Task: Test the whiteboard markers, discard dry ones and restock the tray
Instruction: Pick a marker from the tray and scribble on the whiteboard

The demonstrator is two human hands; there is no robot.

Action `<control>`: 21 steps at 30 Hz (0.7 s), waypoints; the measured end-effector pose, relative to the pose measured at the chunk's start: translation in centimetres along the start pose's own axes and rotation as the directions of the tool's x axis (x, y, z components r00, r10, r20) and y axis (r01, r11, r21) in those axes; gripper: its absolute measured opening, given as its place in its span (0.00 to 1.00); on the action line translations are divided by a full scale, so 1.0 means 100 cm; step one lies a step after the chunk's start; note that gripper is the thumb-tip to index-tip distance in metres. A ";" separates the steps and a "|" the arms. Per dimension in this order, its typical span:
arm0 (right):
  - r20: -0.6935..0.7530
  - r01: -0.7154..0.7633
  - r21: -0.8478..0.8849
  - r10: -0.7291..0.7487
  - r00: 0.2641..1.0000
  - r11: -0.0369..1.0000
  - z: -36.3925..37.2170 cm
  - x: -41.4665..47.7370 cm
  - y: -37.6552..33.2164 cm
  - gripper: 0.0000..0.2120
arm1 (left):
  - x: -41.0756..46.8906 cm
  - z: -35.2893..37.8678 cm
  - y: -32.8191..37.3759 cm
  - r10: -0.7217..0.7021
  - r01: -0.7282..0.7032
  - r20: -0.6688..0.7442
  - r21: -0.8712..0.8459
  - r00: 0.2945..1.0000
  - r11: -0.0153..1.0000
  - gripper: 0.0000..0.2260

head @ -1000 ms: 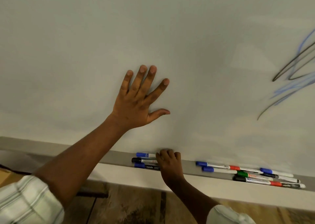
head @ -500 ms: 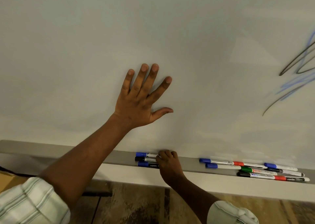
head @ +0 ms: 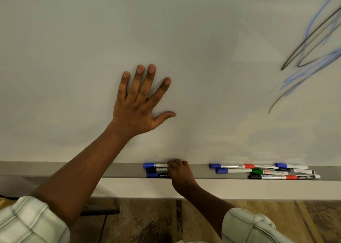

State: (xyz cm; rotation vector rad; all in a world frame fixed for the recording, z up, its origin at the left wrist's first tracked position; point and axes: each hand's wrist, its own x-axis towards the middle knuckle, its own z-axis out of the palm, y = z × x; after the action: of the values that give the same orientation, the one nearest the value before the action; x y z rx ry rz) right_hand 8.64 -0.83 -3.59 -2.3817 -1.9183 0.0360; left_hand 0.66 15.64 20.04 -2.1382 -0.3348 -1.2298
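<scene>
Markers (head: 156, 169): three lie side by side in tray (head: 120, 170); right hand (head: 181, 174) curls round their ends. Left hand (head: 137, 104) spread flat on whiteboard (head: 73, 58). Second cluster (head: 267, 171) lies further right.

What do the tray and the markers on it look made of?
The tray looks like matte grey metal, maybe painted: flat, even, dull sheen. The markers look like smooth plastic: glossy white barrels with highlights, coloured caps, printed labels.

Two bare forearms, short sleeves (head: 31, 222) of a pale shirt, faint green and grey plaid lines
</scene>
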 end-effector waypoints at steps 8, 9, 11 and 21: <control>-0.048 -0.060 0.097 0.065 0.997 0.993 -0.007 -0.011 0.014 0.14 | -0.001 -0.001 -0.001 0.003 -0.003 -0.014 0.010 1.000 1.000 0.45; -0.073 -0.077 0.100 0.084 0.994 0.992 -0.008 -0.014 0.019 0.14 | -0.001 -0.001 -0.001 0.006 -0.006 -0.014 0.009 1.000 1.000 0.45; -0.121 -0.145 0.125 0.160 0.980 0.981 -0.014 -0.024 0.031 0.14 | -0.001 -0.001 -0.001 0.010 -0.010 -0.016 0.008 1.000 1.000 0.45; -0.073 -0.664 0.049 0.665 0.743 0.746 -0.036 -0.122 0.147 0.13 | 0.001 -0.004 -0.001 0.019 -0.019 -0.063 0.001 0.998 1.000 0.45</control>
State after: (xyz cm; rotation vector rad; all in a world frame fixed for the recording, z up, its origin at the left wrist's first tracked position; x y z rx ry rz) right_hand 20.64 -16.03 -1.61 -2.8578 -0.9212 -0.0039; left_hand 0.38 15.49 20.28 -2.0928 -0.2869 -1.2832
